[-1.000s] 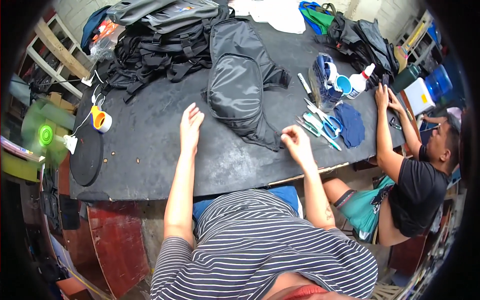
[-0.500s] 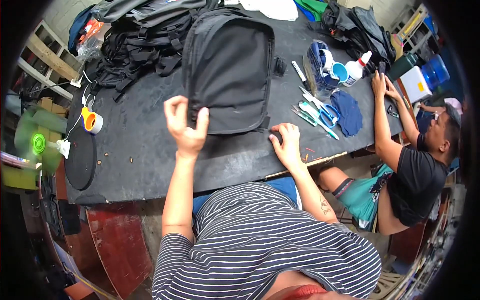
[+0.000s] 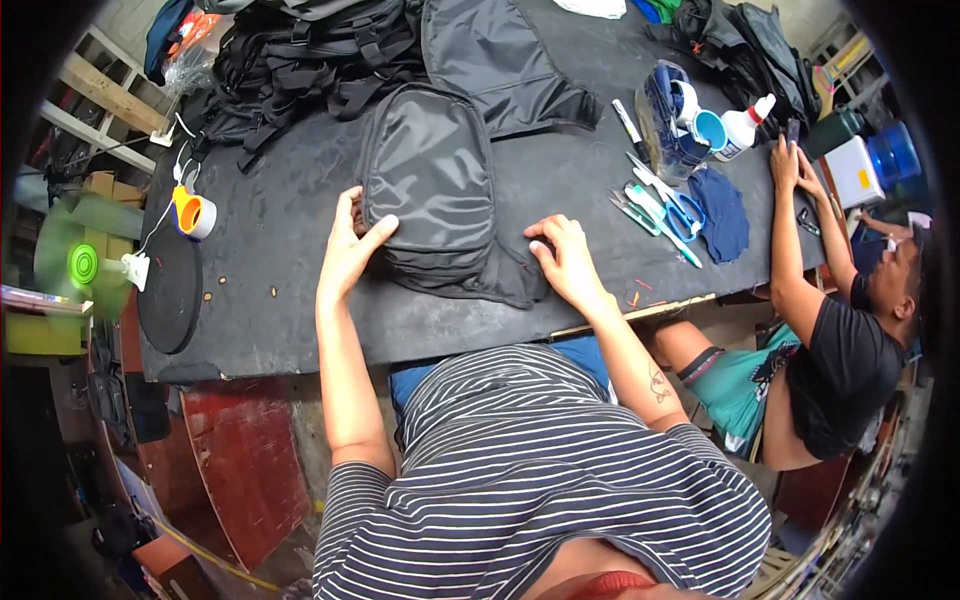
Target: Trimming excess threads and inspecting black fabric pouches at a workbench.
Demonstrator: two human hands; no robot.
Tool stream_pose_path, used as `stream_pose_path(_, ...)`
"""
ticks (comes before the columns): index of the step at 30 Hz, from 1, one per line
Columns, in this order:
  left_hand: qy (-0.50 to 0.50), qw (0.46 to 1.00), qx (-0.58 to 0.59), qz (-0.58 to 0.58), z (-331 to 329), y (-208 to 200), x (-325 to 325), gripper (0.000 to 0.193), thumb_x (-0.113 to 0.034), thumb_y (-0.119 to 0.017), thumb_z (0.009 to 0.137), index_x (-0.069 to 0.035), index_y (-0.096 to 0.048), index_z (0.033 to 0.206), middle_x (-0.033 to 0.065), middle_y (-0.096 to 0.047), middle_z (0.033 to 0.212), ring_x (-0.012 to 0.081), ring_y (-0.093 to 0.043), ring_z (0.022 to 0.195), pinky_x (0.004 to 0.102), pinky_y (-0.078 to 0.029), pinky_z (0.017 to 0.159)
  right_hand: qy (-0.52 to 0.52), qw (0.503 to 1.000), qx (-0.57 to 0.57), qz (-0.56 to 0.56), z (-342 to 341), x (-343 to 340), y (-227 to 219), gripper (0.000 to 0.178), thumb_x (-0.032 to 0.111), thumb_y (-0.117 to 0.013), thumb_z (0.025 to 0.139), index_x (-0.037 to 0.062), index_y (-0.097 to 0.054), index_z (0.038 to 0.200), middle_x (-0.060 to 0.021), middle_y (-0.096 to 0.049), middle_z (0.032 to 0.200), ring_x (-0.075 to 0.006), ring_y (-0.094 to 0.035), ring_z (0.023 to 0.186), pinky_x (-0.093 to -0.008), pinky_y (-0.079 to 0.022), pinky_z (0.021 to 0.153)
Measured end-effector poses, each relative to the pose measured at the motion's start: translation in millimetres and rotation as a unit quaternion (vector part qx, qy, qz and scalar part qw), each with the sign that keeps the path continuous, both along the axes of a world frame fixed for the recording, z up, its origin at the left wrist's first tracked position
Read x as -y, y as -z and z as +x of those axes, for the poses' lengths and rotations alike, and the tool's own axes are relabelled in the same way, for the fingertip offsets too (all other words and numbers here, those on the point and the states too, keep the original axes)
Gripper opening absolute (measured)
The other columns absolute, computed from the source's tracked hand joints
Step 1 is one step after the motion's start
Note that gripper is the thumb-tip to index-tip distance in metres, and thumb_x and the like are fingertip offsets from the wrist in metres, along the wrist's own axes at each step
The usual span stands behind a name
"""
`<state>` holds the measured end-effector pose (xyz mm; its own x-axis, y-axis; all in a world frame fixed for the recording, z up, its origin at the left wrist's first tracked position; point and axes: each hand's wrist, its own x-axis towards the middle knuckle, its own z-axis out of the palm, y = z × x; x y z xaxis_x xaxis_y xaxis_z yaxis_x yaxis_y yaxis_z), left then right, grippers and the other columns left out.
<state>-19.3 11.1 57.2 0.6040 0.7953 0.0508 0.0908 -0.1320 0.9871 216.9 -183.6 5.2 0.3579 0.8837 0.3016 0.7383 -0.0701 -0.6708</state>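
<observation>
A black backpack point(image 3: 430, 185) with a glossy, rounded front lies near the middle of the table, with loose fabric bunched at its lower right. My left hand point(image 3: 347, 255) is closed on its left side, thumb on top and fingers along the far side edge. Beside the bunched fabric, my right hand point(image 3: 568, 262) has curled fingers with the thumb close to their tips. Whether fabric is between those fingertips is hidden. Behind the backpack a flat black fabric panel point(image 3: 490, 60) stretches toward the far edge; how it joins the bag is unclear.
Black bags and straps point(image 3: 310, 70) are heaped at the far left. Scissors point(image 3: 683, 215), a marker point(image 3: 628, 122), a glue bottle point(image 3: 745, 128) and navy cloth point(image 3: 722, 212) lie right. A tape roll point(image 3: 195, 215) and fan point(image 3: 85, 265) are left. A co-worker point(image 3: 850, 330) sits right.
The large dark panel that stood facing me has gone down toward the far side, and the glossy front now shows. My right hand has risen slightly and moved to the bag's lower right.
</observation>
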Motion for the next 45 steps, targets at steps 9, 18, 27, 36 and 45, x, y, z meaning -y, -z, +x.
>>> stream_pose_path(9,0.040,0.995,0.077,0.055,7,-6,26,0.062,-0.010,-0.072,0.076,0.002,-0.045,0.131,0.0094,-0.054,0.122,0.0178,-0.049,0.112,0.0316,-0.035,0.100,-0.006,0.994,-0.111,0.006,-1,0,-4,0.027,0.014,-0.063,0.080,0.0012,-0.059,0.104,-0.0127,-0.060,0.093,-0.0292,-0.053,0.088,-0.0374,-0.044,0.078)
stream_pose_path(18,-0.140,0.938,-0.098,0.303,14,-38,-25,0.061,-0.024,-0.069,0.080,-0.012,-0.043,0.134,0.0197,-0.051,0.123,0.0314,-0.050,0.113,0.0375,-0.035,0.100,0.053,0.997,-0.047,0.021,7,-1,-15,0.009,0.010,-0.062,0.077,0.0040,-0.063,0.083,-0.0116,-0.063,0.080,-0.0297,-0.059,0.080,-0.0375,-0.046,0.073)
stream_pose_path(27,-0.187,0.975,0.107,-0.055,-1,9,52,0.034,-0.002,-0.065,0.082,-0.003,-0.056,0.115,0.0039,-0.055,0.109,0.0118,-0.051,0.097,0.0258,-0.041,0.089,0.379,0.880,0.251,-0.137,166,86,-9,0.023,0.008,-0.064,0.072,0.0101,-0.064,0.095,-0.0114,-0.061,0.098,-0.0347,-0.055,0.092,-0.0444,-0.045,0.080)
stream_pose_path(36,-0.034,0.721,0.249,-0.646,-19,39,107,0.039,-0.015,-0.051,0.090,0.007,-0.043,0.121,0.0290,-0.046,0.126,0.0397,-0.046,0.119,0.0492,-0.037,0.102,0.267,0.919,0.223,-0.183,196,94,-12,0.032,0.010,-0.073,0.067,0.0053,-0.061,0.097,-0.0105,-0.061,0.094,-0.0308,-0.055,0.092,-0.0398,-0.043,0.083)
stream_pose_path(45,-0.087,0.677,0.265,-0.681,46,57,101,0.039,-0.027,-0.061,0.088,0.000,-0.048,0.113,0.0145,-0.049,0.114,0.0273,-0.049,0.110,0.0393,-0.044,0.089,0.256,0.954,0.020,-0.154,197,114,-41,0.020,0.009,-0.066,0.075,0.0009,-0.064,0.093,-0.0056,-0.061,0.080,-0.0129,-0.056,0.068,-0.0258,-0.045,0.067)
